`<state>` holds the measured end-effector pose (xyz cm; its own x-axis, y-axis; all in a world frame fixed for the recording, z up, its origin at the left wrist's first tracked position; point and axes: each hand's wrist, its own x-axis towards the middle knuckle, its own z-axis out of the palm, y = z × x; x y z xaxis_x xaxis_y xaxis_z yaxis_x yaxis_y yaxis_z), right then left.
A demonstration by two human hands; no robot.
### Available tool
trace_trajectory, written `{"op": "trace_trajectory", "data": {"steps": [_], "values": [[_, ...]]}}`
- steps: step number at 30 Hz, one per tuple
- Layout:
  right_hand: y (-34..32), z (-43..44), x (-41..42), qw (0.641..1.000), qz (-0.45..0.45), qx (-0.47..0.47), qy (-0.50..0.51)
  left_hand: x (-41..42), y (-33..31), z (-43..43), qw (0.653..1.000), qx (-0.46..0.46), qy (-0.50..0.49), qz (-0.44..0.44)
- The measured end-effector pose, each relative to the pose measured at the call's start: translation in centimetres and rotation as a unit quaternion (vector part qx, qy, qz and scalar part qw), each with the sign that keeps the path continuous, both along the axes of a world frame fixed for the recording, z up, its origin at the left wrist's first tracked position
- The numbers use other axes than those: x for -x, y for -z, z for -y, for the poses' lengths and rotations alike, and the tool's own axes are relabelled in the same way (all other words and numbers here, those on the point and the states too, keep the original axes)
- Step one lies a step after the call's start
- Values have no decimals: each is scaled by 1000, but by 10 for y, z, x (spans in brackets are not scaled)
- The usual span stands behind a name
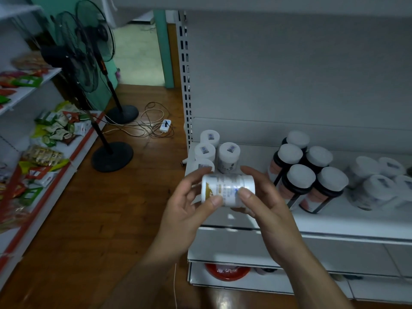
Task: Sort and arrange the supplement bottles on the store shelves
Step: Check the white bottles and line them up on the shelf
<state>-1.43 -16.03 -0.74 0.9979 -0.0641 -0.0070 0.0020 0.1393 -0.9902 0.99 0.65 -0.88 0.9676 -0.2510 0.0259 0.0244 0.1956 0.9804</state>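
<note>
My left hand (189, 210) and right hand (265, 204) both pinch a white bottle (227, 189) sideways, just before the shelf (334, 221).

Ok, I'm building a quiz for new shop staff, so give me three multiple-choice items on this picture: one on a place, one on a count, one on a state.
1. Where do the dark bottles stand? A on a cart; B on the shelf; C on a chair.
2. How many dark bottles are there? A two; B five; C nine.
3. How is the white bottle held? A upright in one hand; B on its side in both hands; C upside down by its cap.
Answers: 1 B, they stand on the white shelf; 2 B, five white caps show; 3 B, the left hand and right hand grip it sideways.
</note>
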Motion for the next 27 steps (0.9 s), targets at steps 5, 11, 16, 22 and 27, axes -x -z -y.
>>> {"op": "trace_trajectory", "data": {"steps": [5,11,16,22,27], "values": [[0,2,2,999,22,12,23,2,1,-1,1000,-4,-1,-27],[2,3,6,999,-2,24,35,4,1,-4,1000,-4,20,11],[-2,2,10,999,24,19,33,5,1,-3,1000,-8,1,-6],[-2,1,10,998,18,26,54,6,5,-3,999,-25,11,21],[-1,2,12,998,38,22,46,5,4,-1,1000,-16,-2,11]]}}
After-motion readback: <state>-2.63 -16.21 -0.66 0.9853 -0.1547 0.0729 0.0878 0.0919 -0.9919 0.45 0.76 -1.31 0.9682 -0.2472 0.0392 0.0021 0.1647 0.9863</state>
